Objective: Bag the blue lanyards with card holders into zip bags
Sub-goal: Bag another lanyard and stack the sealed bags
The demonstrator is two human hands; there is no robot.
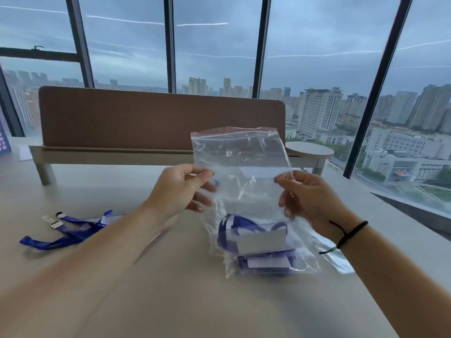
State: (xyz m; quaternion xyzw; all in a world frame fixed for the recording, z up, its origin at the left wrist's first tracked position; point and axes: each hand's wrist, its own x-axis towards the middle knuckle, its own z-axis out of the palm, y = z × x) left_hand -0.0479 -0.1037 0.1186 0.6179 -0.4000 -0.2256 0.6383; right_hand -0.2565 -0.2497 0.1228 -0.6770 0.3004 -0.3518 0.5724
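Both hands hold a clear zip bag (240, 152) upright above the desk (170, 276), its red-striped zip edge on top. The left hand (179, 189) pinches the bag's left edge between thumb and fingers; the right hand (310, 198) pinches the right edge the same way, so each grip is closed on the plastic. The bag's upper part looks empty, and whether the zip is parted or pressed shut I cannot tell through the glare.

Below the hands, one or more filled bags (263, 250) rest on the desk, with blue strap and white card holders showing through the plastic; it is hard to say whether the held bag is apart from that heap or runs down into it. To the left, well apart, loose blue lanyards (66, 231) with clips lie on the desk, unbagged.

So, as I judge it, part of the work is done: some lanyards are bagged, while the loose ones at left remain to go in, probably into the bag now held.
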